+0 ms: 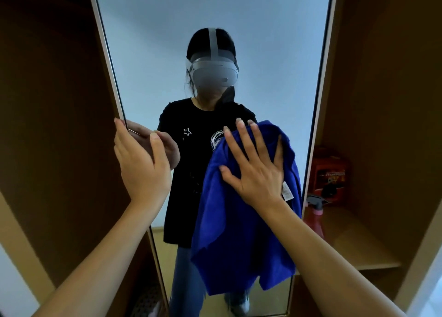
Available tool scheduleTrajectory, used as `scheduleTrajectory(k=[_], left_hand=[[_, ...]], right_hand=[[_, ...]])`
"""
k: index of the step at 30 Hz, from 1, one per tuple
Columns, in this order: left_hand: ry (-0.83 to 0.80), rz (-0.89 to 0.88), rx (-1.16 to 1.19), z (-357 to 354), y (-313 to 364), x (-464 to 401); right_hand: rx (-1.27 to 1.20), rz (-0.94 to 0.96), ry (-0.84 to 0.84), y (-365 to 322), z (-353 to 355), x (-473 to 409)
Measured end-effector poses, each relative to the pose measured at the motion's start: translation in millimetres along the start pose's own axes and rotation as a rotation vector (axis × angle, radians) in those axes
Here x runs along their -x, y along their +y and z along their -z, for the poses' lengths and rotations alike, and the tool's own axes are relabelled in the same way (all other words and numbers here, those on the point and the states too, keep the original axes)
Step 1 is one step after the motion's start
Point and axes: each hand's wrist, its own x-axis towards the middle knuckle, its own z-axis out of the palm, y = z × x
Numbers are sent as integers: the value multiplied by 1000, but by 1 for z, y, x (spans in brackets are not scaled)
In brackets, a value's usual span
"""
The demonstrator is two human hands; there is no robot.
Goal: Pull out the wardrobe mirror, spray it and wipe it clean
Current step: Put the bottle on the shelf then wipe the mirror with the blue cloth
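The tall wardrobe mirror (148, 53) stands pulled out in front of me, framed in pale metal, and reflects a person in a black shirt and headset. My left hand (141, 163) grips the mirror's left edge, fingers behind the frame and thumb on the glass. My right hand (253, 168) presses a blue cloth (236, 240) flat against the glass with fingers spread straight. Most of the cloth hangs loose below my palm. A pink spray bottle (315, 218) with a black trigger stands on the wardrobe shelf just right of the mirror.
Brown wardrobe panels flank the mirror on both sides. On the right a wooden shelf (358, 249) carries the spray bottle and a red-orange container (331, 170) behind it. The left compartment (55, 125) is dark, with a mesh item low down.
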Motion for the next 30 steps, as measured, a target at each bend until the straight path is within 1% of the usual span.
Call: scheduleTrajectory(k=[5,11,17,21,25,28,30], left_hand=[[-9,14,-10,-1,2,2],[-2,29,-30,-2,8,5],[44,53,-63,-9,15,6],[90,52,-66,-11,15,6],[82,59,-57,-9,15,9],[71,98,-45,-4,12,12],[70,178,-7,1,8,18]], right_hand=[[-31,-125,-19,36,7,-8],[-66,-189,30,34,14,-29],[-72,-103,-13,29,6,-6],[-44,-68,-1,37,-3,23],[-43,-46,9,50,-3,33],[-44,-33,2,53,-1,33],[-51,-38,-18,52,1,32]])
